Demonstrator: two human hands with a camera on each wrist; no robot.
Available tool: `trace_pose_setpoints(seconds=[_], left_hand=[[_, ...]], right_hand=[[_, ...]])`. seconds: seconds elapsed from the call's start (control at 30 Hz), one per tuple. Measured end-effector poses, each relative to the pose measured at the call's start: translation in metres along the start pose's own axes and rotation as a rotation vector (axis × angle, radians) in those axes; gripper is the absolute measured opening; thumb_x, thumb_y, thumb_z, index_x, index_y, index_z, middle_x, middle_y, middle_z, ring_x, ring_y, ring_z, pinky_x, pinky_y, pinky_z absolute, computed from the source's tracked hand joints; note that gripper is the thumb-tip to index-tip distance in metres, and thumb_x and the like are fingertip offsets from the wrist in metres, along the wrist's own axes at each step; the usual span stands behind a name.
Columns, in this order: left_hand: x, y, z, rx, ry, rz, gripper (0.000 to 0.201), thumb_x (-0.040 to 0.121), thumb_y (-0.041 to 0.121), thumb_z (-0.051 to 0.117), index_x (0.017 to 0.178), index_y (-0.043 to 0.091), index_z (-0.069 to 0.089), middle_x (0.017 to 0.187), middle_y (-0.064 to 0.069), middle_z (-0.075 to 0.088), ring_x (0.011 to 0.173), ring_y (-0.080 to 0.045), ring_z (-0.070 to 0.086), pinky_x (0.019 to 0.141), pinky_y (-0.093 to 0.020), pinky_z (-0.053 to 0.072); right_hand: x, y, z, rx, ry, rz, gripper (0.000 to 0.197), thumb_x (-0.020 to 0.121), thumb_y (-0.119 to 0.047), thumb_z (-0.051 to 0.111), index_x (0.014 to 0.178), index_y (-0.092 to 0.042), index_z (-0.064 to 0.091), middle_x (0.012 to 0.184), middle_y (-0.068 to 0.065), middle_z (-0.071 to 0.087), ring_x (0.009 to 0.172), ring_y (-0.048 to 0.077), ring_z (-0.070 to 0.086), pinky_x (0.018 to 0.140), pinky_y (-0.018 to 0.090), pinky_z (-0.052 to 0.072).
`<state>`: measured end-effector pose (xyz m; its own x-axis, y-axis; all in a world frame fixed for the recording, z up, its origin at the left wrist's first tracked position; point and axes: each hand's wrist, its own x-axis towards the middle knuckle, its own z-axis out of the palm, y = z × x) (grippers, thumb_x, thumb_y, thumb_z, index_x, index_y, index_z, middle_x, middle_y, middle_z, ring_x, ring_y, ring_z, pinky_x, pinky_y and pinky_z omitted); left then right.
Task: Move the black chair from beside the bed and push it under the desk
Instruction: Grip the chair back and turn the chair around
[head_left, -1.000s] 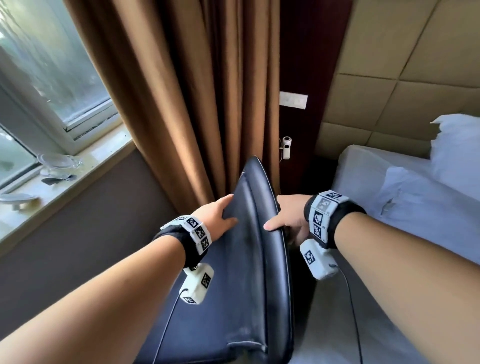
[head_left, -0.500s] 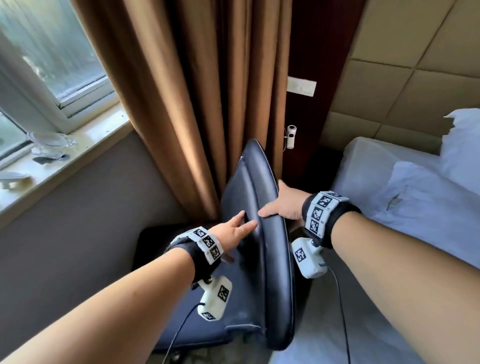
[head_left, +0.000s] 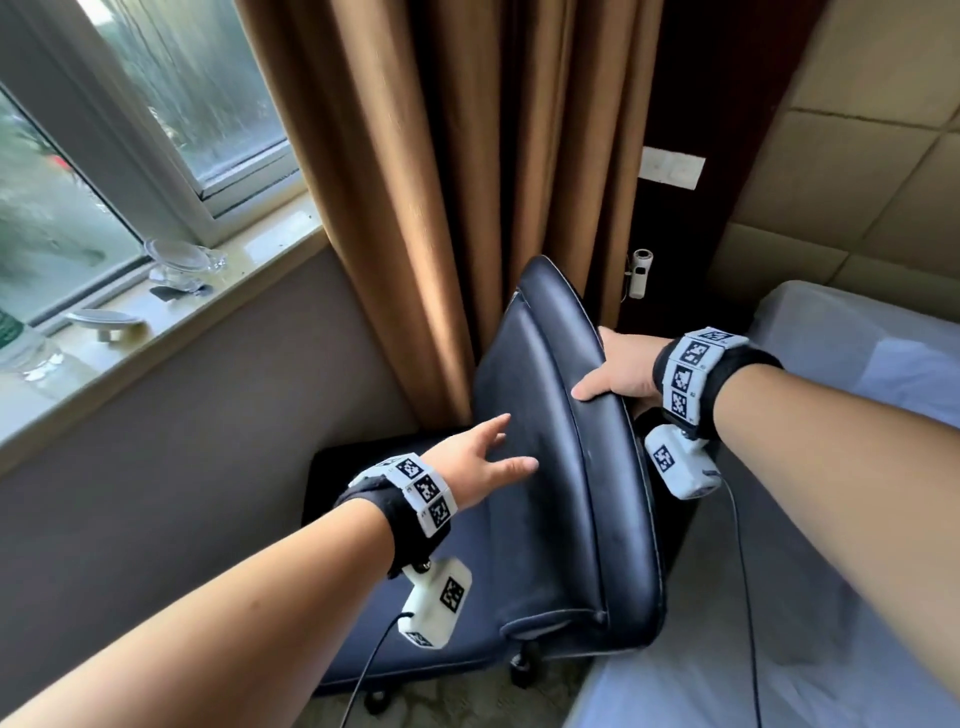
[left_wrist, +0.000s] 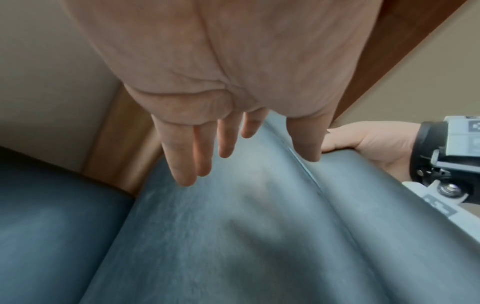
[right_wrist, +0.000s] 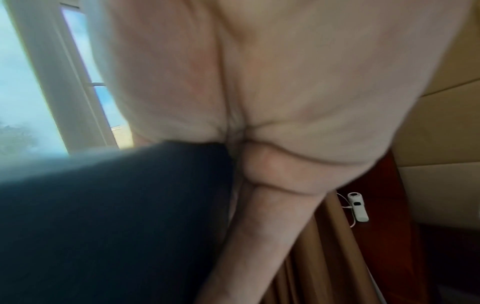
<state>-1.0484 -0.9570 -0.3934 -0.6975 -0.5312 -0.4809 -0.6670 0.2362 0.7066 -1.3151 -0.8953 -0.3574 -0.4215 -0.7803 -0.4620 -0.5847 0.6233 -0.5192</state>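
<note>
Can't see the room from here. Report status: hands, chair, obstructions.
Right hand grips backrest edge; left hand open, flat on its front. Black chair wedged between curtain and bed. Desk not in view.

One black chair (head_left: 566, 467), one bed (head_left: 831, 364), two hands on show: left hand (head_left: 475, 462), right hand (head_left: 621, 371). One curtain (head_left: 467, 182) beyond the fingertips, one window (head_left: 156, 104), approx. two glass dishes (head_left: 182, 260) on the sill.

Curtain (head_left: 467, 182): brown, hung in folds beside the window (head_left: 171, 93).
Sill (head_left: 171, 312): a glass dish (head_left: 182, 257) and a bottle (head_left: 21, 343) are set on it.
Wall: padded panels (head_left: 857, 156); a white device (head_left: 640, 273) is mounted.
</note>
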Motion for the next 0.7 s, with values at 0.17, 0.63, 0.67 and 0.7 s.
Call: trace_pose_setpoints(seconds=[0.17, 0.63, 0.67, 0.7], left_hand=[[-0.008, 0.013, -0.011, 0.099, 0.034, 0.061, 0.099, 0.08, 0.062, 0.075, 0.16, 0.035, 0.024, 0.158, 0.003, 0.045, 0.136, -0.016, 0.053, 0.11, -0.037, 0.047], [0.037, 0.085, -0.002, 0.459, 0.013, 0.357, 0.109, 0.083, 0.065, 0.07, 0.159, 0.046, -0.005, 0.171, 0.002, -0.013, 0.151, -0.022, 0.031, 0.12, -0.039, 0.033], [0.043, 0.087, -0.003, 0.494, 0.009, 0.352, 0.109, 0.083, 0.066, 0.069, 0.159, 0.047, -0.008, 0.171, 0.002, -0.012, 0.148, -0.025, 0.038, 0.118, -0.04, 0.037], [0.05, 0.088, -0.005, 0.541, 0.012, 0.349, 0.108, 0.084, 0.067, 0.067, 0.158, 0.048, -0.009, 0.172, 0.001, -0.009, 0.144, -0.027, 0.044, 0.115, -0.041, 0.041]], right_hand=[[0.007, -0.035, -0.009, -0.111, 0.0, -0.05, 0.088, 0.059, -0.052, 0.087, 0.129, -0.014, 0.048, 0.116, 0.008, 0.068, 0.104, 0.032, 0.067, 0.097, 0.045, 0.054], [0.018, -0.053, -0.058, -0.102, -0.186, -0.023, 0.035, 0.098, -0.03, 0.064, 0.126, -0.01, 0.058, 0.117, 0.02, 0.06, 0.104, 0.049, 0.069, 0.093, 0.057, 0.057], [0.018, -0.05, -0.059, -0.057, -0.193, 0.012, 0.031, 0.099, -0.028, 0.063, 0.125, -0.012, 0.058, 0.115, 0.021, 0.059, 0.1, 0.047, 0.069, 0.092, 0.061, 0.057], [0.018, -0.047, -0.061, -0.028, -0.174, 0.021, 0.027, 0.1, -0.028, 0.059, 0.123, -0.015, 0.059, 0.115, 0.02, 0.062, 0.096, 0.042, 0.07, 0.091, 0.06, 0.058]])
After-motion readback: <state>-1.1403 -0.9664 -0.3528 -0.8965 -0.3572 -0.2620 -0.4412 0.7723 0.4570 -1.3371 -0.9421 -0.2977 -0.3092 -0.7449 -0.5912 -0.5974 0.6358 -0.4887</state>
